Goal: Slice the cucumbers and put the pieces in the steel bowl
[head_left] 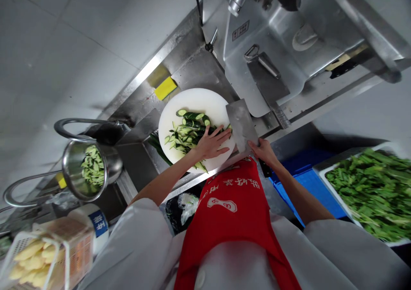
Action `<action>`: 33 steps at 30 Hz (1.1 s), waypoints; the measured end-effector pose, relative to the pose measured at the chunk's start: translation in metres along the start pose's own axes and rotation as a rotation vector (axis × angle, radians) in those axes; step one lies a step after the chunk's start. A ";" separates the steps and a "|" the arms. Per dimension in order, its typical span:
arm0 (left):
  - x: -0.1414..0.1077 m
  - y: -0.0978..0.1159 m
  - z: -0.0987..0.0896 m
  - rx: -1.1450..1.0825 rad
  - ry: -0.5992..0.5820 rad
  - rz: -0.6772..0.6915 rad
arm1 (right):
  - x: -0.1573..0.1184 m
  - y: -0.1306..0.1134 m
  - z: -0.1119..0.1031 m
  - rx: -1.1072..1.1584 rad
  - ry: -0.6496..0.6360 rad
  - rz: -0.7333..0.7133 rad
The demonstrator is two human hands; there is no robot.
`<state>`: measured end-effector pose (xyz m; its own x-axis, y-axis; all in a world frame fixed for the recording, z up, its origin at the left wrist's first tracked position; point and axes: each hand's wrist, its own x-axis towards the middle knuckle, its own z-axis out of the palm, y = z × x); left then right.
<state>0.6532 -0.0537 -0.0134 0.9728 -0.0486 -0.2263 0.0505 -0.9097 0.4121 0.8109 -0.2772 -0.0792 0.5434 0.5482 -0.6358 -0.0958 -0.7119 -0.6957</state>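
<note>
The setting was a kitchen, probably a commercial one. A stainless-steel surface ran along a pale tiled wall, with curved metal taps nearby. Food preparation was indicated by a round white chopping board bearing cut cucumber, and by a broad cleaver. Bulk ingredients suggested catering: a steel pot contained green slices, pale vegetables lay in a plastic basket, and leafy greens were heaped opposite. A printed red apron was consistent with kitchen workwear.
</note>
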 end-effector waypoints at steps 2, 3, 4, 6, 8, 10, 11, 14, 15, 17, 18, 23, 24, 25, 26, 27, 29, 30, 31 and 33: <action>0.000 0.000 -0.001 0.022 -0.029 0.000 | -0.005 0.003 -0.006 -0.032 -0.022 -0.013; 0.000 0.000 -0.001 0.033 -0.039 0.000 | -0.008 0.005 -0.009 -0.050 -0.038 -0.020; 0.000 0.000 -0.002 0.043 -0.047 0.002 | -0.012 0.006 -0.012 -0.067 -0.056 -0.023; 0.001 0.000 -0.002 0.057 -0.056 0.004 | -0.017 0.009 -0.016 -0.102 -0.092 -0.021; 0.000 0.001 -0.003 0.066 -0.058 0.003 | -0.019 0.009 -0.019 -0.135 -0.099 -0.011; 0.000 0.001 -0.003 0.072 -0.053 0.006 | -0.017 0.006 -0.018 -0.161 -0.085 -0.008; 0.000 0.002 -0.003 0.078 -0.051 0.007 | -0.016 0.005 -0.016 -0.170 -0.075 -0.012; -0.001 0.003 -0.005 0.122 -0.078 0.004 | -0.016 0.004 -0.010 -0.198 -0.064 -0.027; 0.000 0.003 -0.006 0.144 -0.098 -0.004 | -0.018 0.005 -0.007 -0.213 -0.072 -0.027; 0.000 0.004 -0.008 0.184 -0.140 -0.022 | -0.026 0.012 -0.003 -0.248 -0.089 -0.028; 0.000 0.005 -0.009 0.198 -0.157 -0.029 | -0.032 0.016 -0.001 -0.260 -0.097 -0.031; -0.003 0.006 -0.011 0.201 -0.149 -0.028 | -0.058 0.039 -0.005 -0.217 -0.126 0.003; -0.004 0.005 -0.010 0.195 -0.136 -0.028 | -0.063 0.043 -0.009 -0.206 -0.129 0.019; -0.004 0.005 -0.009 0.188 -0.120 -0.030 | -0.068 0.048 -0.015 -0.197 -0.127 0.032; -0.004 0.006 -0.008 0.180 -0.100 -0.037 | -0.074 0.053 -0.021 -0.186 -0.115 0.043; -0.002 0.006 -0.006 0.171 -0.076 -0.054 | -0.081 0.057 -0.028 -0.172 -0.093 0.054; 0.008 0.009 -0.004 0.149 -0.009 -0.133 | -0.095 0.064 -0.041 -0.134 -0.023 0.083; 0.015 0.010 -0.003 0.141 0.022 -0.192 | -0.102 0.066 -0.047 -0.108 0.010 0.098; 0.024 0.012 -0.003 0.138 0.044 -0.258 | -0.108 0.067 -0.051 -0.078 0.037 0.112; 0.042 0.016 -0.002 0.147 0.047 -0.376 | -0.118 0.065 -0.055 -0.015 0.074 0.132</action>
<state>0.6950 -0.0698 -0.0144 0.9021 0.3149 -0.2950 0.3754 -0.9099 0.1766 0.7866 -0.4125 -0.0303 0.5870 0.4155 -0.6948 -0.1589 -0.7824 -0.6021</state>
